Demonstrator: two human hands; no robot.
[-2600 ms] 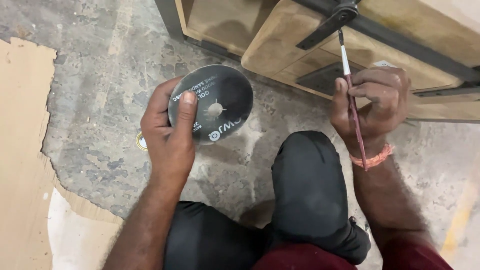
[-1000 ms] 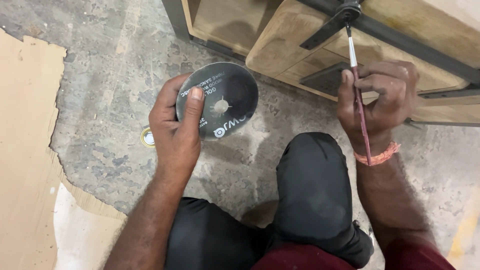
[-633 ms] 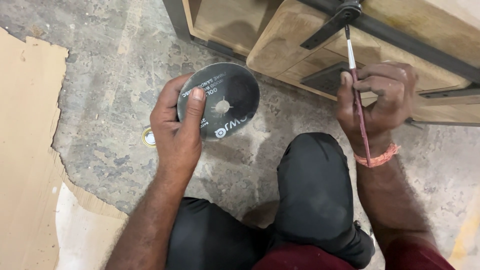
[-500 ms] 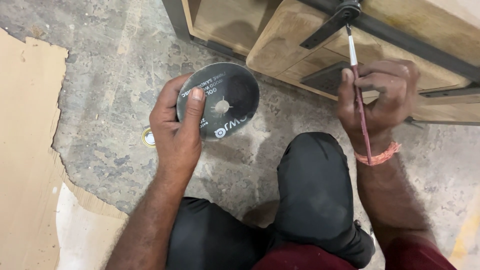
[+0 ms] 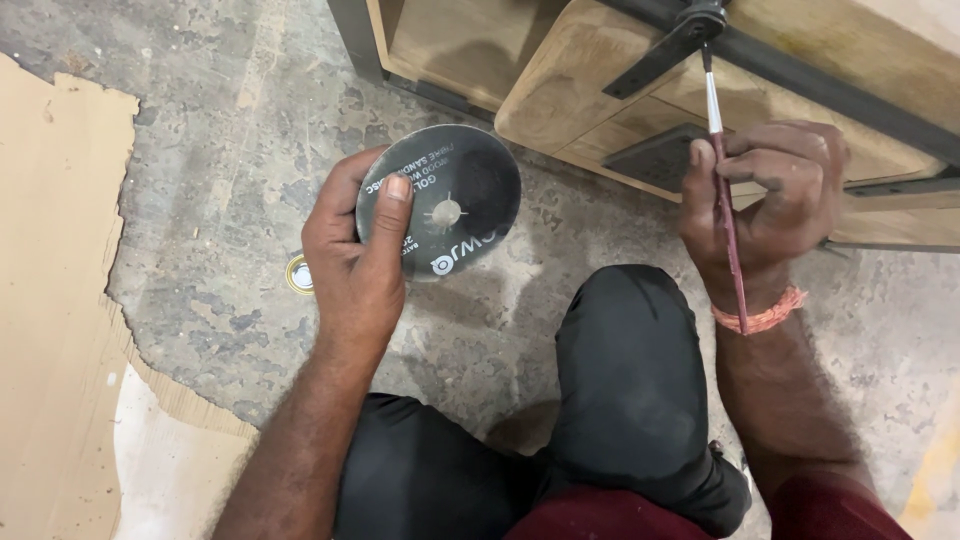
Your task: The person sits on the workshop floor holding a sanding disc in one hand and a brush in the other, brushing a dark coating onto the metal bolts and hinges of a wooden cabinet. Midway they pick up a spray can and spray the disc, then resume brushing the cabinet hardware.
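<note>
Little has moved since the earlier frames: both hands keep the same posts, and the left hand (image 5: 352, 262) with its disc sits a touch further right and up than a couple of seconds back. It grips a dark round sanding disc (image 5: 447, 212) by the lower left edge, thumb pressed flat across the printed face, fingers curled behind. Disc is held tilted, face toward the camera, above the grey concrete floor (image 5: 220, 180) and just left of the wooden cabinet (image 5: 590, 80). Forearm rises from the lower left, wrist straight.

Right hand (image 5: 770, 205) is clenched around a thin paintbrush (image 5: 722, 190), index finger laid along the reddish handle, remaining fingers folded in. Handle runs down past the wrist, where an orange thread band (image 5: 762, 315) is tied. Brush tip points up and meets the black metal fitting (image 5: 670, 45) on the cabinet front.

Between the forearms a bent knee in dark trousers (image 5: 630, 380). A small round yellow-rimmed cap (image 5: 299, 274) lies on the floor just left of the left hand. Brown cardboard sheet (image 5: 50, 280) covers the floor at far left.
</note>
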